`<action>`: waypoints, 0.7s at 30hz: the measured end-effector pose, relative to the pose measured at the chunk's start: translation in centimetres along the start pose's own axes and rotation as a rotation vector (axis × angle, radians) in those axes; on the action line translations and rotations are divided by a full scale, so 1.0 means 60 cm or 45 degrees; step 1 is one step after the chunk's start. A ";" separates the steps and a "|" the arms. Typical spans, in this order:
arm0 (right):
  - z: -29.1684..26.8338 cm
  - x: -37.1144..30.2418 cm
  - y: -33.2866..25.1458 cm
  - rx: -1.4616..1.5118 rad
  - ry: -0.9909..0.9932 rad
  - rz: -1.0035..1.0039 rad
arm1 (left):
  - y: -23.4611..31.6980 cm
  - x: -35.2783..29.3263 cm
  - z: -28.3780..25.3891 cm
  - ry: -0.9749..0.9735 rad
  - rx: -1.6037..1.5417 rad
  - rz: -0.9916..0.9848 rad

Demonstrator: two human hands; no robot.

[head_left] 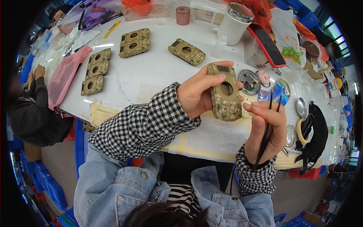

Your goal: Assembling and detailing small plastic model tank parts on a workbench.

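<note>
Holding a camouflage-patterned case (225, 92) upright above the near edge of the white table (151, 72): left hand (196, 94), thumb stretched along the top edge, fingers wrapped behind, clamped firmly on the case. Round hole through the case's middle, dark rectangular window near its upper end.

Just right of the case, right hand (266, 130), fingers pinched together around black tweezers (269, 125); tips pointing up past the case's right side, probably not touching it, though hard to tell at this angle. Index fingertip close to the case's lower right corner.

Lying on the table farther off: three similar camouflage cases (95, 72) in a row at the left, two more (134, 42) stacked side by side behind, another single one (186, 51) near the centre. Beside the row, a pink mesh bag (68, 75). At the back, a white mug (235, 23), a small pink jar (183, 15), a yellow pen (112, 29). Right of the held case, a round metal dish (249, 81) with small dark parts, a red-edged phone (266, 44) leaning above it, a roll of tape (301, 130) farther right.

At the far left, another person's hand (38, 72) and dark sleeve, well apart.
</note>
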State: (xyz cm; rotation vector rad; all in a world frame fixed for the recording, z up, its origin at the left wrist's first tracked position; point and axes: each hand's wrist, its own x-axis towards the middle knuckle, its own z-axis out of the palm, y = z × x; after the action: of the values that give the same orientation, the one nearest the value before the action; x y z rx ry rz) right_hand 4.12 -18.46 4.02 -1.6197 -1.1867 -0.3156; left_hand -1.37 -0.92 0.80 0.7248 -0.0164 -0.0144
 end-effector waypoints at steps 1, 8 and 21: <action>0.003 0.001 0.001 0.000 -0.021 -0.012 | 0.000 0.000 -0.001 -0.008 0.002 -0.001; 0.010 0.000 0.004 0.007 -0.012 0.018 | 0.002 -0.002 0.001 -0.001 0.026 -0.013; 0.011 0.001 0.003 -0.020 -0.022 0.018 | -0.001 -0.001 0.002 -0.001 0.009 -0.005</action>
State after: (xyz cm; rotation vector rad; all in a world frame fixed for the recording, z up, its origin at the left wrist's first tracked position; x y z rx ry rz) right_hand 4.09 -17.89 3.69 -1.6468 -1.1879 -0.3038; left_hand -1.43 -1.01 0.85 0.7318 -0.0156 -0.0183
